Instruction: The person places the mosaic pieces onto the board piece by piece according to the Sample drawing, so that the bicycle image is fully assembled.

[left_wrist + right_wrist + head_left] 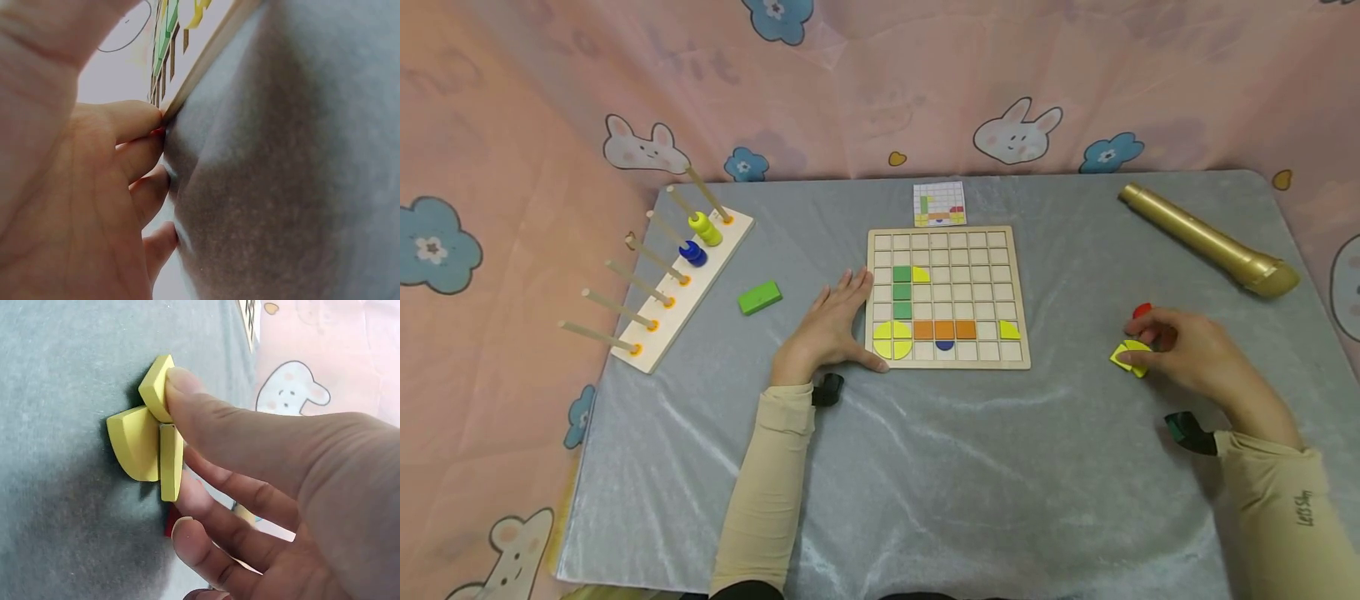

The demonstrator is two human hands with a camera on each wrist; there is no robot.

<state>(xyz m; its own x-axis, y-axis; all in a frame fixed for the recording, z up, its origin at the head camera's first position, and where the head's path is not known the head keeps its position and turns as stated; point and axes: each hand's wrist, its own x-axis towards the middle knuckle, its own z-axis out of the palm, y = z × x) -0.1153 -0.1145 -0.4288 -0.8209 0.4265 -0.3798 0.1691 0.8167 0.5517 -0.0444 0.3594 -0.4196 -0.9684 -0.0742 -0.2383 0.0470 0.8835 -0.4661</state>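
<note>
My left hand (829,327) rests at the left edge of a wooden grid board (955,365), its fingertips right at the rim and its thumb by the lower left corner. On the board lie green squares (902,292), orange squares (943,330), a blue piece (944,344) and several yellow quarter-round pieces (883,331). Off to the right, my right hand (1198,354) pinches at a small cluster of yellow pieces (1123,359). In the right wrist view the thumb presses one yellow piece (154,387), and a fingertip meets another, upright yellow piece (169,465). A red piece (1142,309) sits just beyond the fingers.
Behind the board lies a printed pattern card (938,204). On the left stands a peg rack (688,296) with yellow and blue beads, and a green block (760,297) lies beside it. A gold microphone-shaped object (1210,237) is at the back right. Patterned pink cloth (865,100) hangs behind the table.
</note>
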